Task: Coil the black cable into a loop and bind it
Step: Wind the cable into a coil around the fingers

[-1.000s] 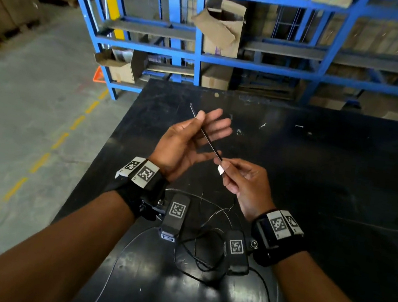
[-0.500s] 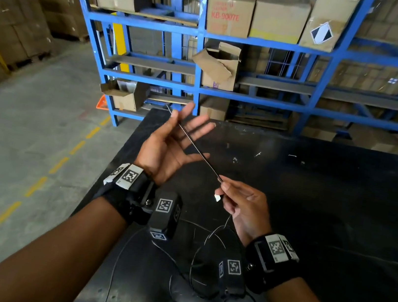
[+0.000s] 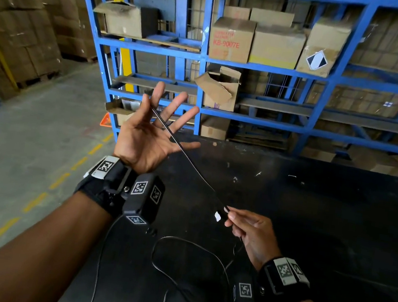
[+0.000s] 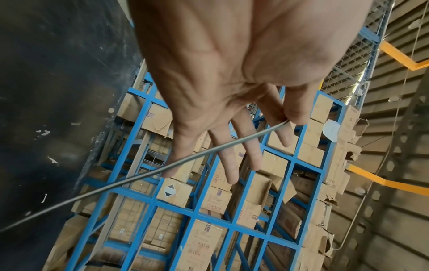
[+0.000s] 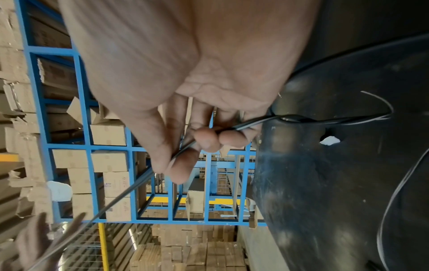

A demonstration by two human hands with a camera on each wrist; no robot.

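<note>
A thin black cable (image 3: 190,165) runs taut in the air between my two hands above the black table (image 3: 324,221). My left hand (image 3: 151,106) is raised, palm towards me with fingers spread. In the left wrist view its thumb (image 4: 294,113) pinches the cable's end (image 4: 282,124) against the index finger. My right hand (image 3: 228,213) is lower and nearer, and pinches the cable (image 5: 130,190) between thumb and fingertips (image 5: 183,165). A small white tag (image 3: 218,216) hangs at that grip. The rest of the cable lies in loose loops (image 3: 158,261) on the table under my wrists.
A blue steel rack (image 3: 204,58) with cardboard boxes (image 3: 231,39) stands just beyond the table's far edge. The table's left edge (image 3: 90,251) drops to a concrete floor (image 3: 25,150) with a yellow dashed line. Small white scraps (image 3: 258,173) lie on the tabletop.
My left hand has risen up and away with the cable's end, so the stretch between my hands is longer. My right hand keeps its pinch, lower down. The head view has tilted up.
</note>
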